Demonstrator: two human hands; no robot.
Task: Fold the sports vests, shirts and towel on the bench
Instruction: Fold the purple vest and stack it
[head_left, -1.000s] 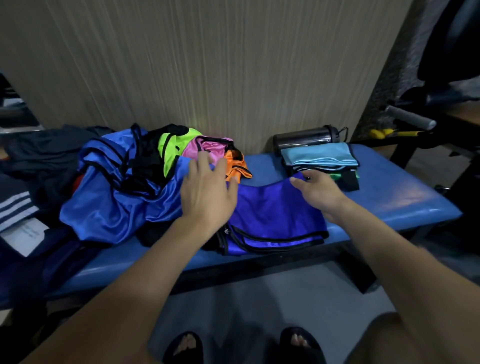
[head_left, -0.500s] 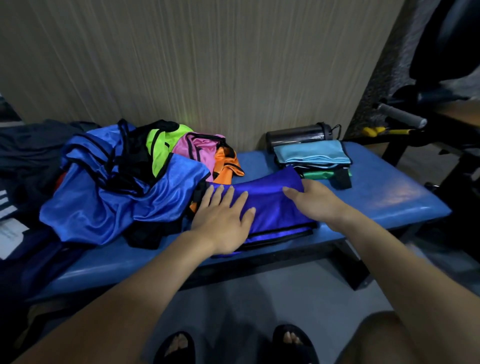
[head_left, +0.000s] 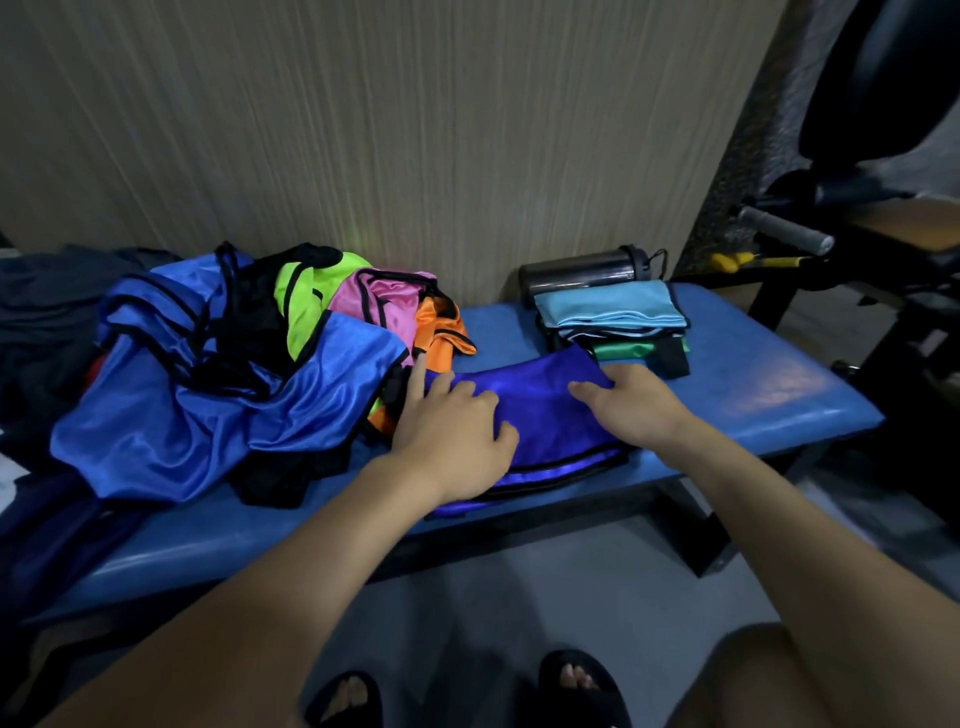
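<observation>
A folded purple vest (head_left: 540, 410) at the bench's (head_left: 769, 384) six-o'clock edge is pressed flat by the left hand (head_left: 452, 431), fingers loosely curled, and right hand (head_left: 628, 400), fingers together. No writing is legible.

A dark, smoky translucent cylindrical water bottle (head_left: 582, 271) with a black cap lies on its side at the foot of the beige wood-grain wall panel (head_left: 395, 119). To the right of the bottle stands black metal gym equipment (head_left: 883, 244) with a grey foam-covered handle (head_left: 783, 236) sticking out toward the bottle. A yellow-handled tool (head_left: 753, 260) rests just below that handle. Well in front of the bottle, low in the view, two black open-toed sandals (head_left: 582, 686) stand on the grey floor (head_left: 519, 597).
</observation>
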